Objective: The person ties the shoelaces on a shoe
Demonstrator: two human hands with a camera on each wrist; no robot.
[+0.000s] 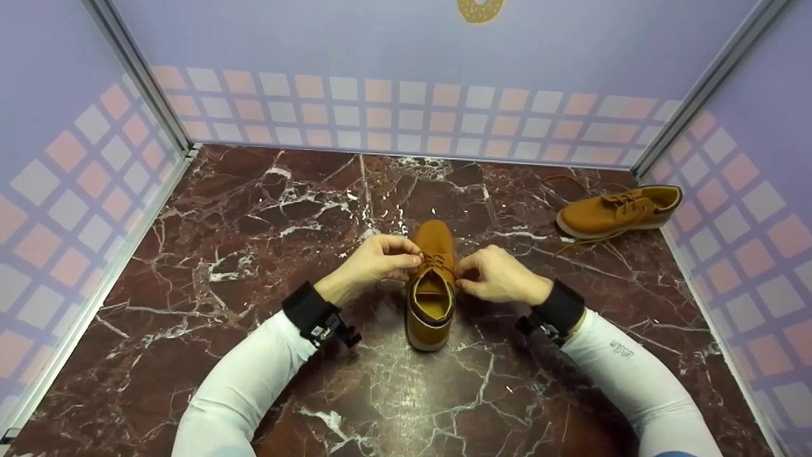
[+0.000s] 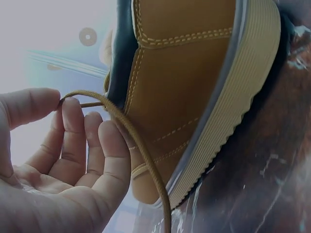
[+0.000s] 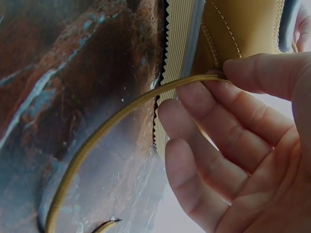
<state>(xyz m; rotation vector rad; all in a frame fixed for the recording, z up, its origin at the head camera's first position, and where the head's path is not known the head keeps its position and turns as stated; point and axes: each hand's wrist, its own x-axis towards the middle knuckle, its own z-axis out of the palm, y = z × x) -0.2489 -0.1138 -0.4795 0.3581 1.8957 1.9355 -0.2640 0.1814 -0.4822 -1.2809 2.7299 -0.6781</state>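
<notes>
A tan lace-up shoe (image 1: 434, 238) stands on the marbled surface, toe pointing away and opening toward me. On its left side my left hand (image 1: 380, 263) pinches a shoelace (image 2: 148, 162) between thumb and fingertips. In the left wrist view that lace loops over the fingers and hangs down past the shoe's side. Right of the shoe, my right hand (image 1: 498, 276) pinches the other shoelace end (image 3: 104, 126) between thumb and forefinger. The loose part curves down to the surface in the right wrist view. Lacing crosses the shoe's tongue between both hands.
A second tan shoe (image 1: 609, 212) lies at the back right with its laces loose, near the right wall. Tiled-pattern panels (image 1: 406, 114) enclose the dark red marbled surface (image 1: 254, 216) at the back and both sides.
</notes>
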